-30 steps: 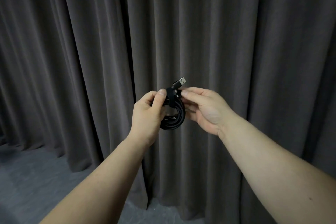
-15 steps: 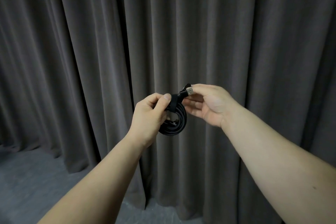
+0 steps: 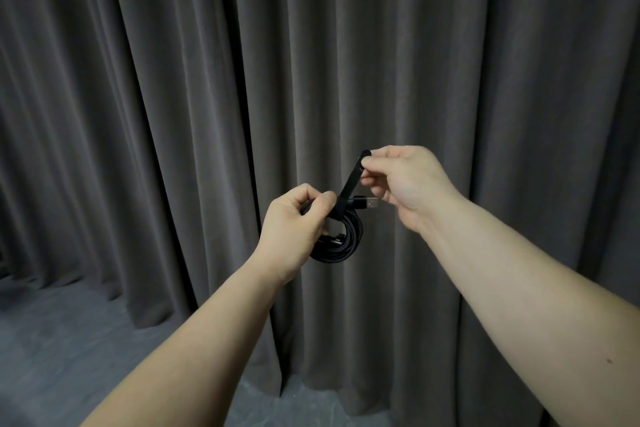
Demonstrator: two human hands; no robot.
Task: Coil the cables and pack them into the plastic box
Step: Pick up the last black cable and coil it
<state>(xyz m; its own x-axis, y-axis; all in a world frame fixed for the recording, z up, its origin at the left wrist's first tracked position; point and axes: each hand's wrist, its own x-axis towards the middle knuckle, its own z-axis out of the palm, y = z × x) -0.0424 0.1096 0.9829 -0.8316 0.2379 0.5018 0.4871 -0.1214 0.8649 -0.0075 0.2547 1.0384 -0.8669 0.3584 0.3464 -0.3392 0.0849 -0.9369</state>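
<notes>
A black cable coil (image 3: 346, 243) hangs in mid-air in front of me. My left hand (image 3: 294, 222) grips its upper left side between thumb and curled fingers. A silver USB plug (image 3: 370, 203) sticks out to the right at the coil's top. A flat black strap (image 3: 349, 184) rises from the coil, pulled up and to the right. My right hand (image 3: 405, 180) pinches the strap's free end with thumb and forefinger. The plastic box is not in view.
A dark grey pleated curtain (image 3: 207, 80) fills the background right behind the hands. Grey floor (image 3: 52, 340) shows at the lower left and along the bottom.
My right hand left the plug end, took the strap and pulled it up to the right. The USB plug now points right. My left hand kept hold of the coil.
</notes>
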